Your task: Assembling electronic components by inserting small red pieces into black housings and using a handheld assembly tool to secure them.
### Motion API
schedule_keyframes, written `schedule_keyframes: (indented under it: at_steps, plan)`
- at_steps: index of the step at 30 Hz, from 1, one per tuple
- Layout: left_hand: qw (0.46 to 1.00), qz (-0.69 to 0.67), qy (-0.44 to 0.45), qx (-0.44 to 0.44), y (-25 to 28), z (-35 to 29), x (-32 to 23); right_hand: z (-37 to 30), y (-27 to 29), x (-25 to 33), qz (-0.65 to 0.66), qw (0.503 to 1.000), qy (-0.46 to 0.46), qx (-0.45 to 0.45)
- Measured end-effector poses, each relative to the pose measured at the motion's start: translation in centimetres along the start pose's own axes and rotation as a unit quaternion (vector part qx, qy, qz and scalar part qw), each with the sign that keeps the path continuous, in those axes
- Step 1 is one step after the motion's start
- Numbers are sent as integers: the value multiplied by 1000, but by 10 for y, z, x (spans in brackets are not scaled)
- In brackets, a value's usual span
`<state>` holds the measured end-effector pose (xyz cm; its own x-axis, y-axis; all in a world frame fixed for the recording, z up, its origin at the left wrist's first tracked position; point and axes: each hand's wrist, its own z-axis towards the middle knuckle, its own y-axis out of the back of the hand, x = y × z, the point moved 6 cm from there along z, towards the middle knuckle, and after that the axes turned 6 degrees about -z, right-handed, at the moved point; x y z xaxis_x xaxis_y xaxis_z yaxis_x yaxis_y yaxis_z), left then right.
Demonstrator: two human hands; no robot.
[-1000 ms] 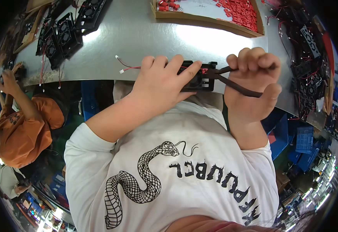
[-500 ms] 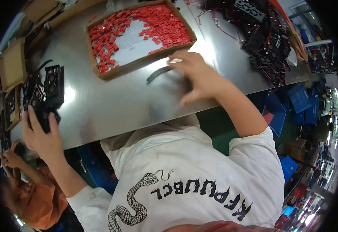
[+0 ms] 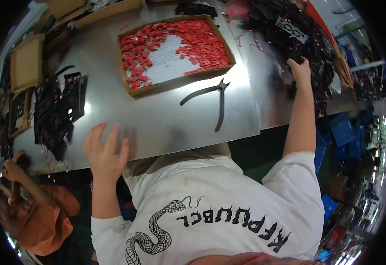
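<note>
Black fan units (image 3: 317, 66) lie in a tangled heap on the right of the metal table (image 3: 157, 123), and from my remote seat I see my right hand (image 3: 302, 73) at the near left flank of that heap. That arm stretches well forward, thumb and fingertips meeting a dark part of the pile; I cannot tell whether they pinch it or merely touch it. My left hand (image 3: 103, 154) is well apart from the heap, over the near edge of the table, its fingers spread and somewhat blurred, and I see nothing in them. Taken as a whole, the heap has its long axis on a slant, from the far side at upper left toward me at lower right. Just beyond my right fingertips, a grey perforated plate (image 3: 291, 30) lies in the pile with its long axis on much the same slant. Between my two hands, dark pliers (image 3: 221, 99) rest on the metal, touched by neither; their jaws spread and point away from me, one handle reaching left, the other back toward me. Beyond them sits a shallow cardboard box (image 3: 179, 80) of red parts (image 3: 210, 48). Another black cluster (image 3: 53, 104) lies ahead and left of my left hand.
</note>
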<state>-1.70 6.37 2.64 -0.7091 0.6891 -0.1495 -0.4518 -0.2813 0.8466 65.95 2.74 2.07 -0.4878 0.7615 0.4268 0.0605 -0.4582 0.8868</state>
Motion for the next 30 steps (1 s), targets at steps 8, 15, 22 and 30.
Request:
schedule_keyframes:
  at_steps: [8, 15, 22, 30]
  plan:
    - [967, -204, -149, -28, 1, 33, -93, -173, 21, 147, 214, 909, 254, 253]
    - [956, -227, -167, -82, -12, 53, -135, -280, 6, 220, 43, 893, 413, 173]
    - [972, -205, -97, 56, -35, 6, -99, -287, -3, 207, -116, 885, 420, 167]
    - [973, -210, -68, 69, -33, -5, -85, -258, 6, 214, -62, 799, 531, 276]
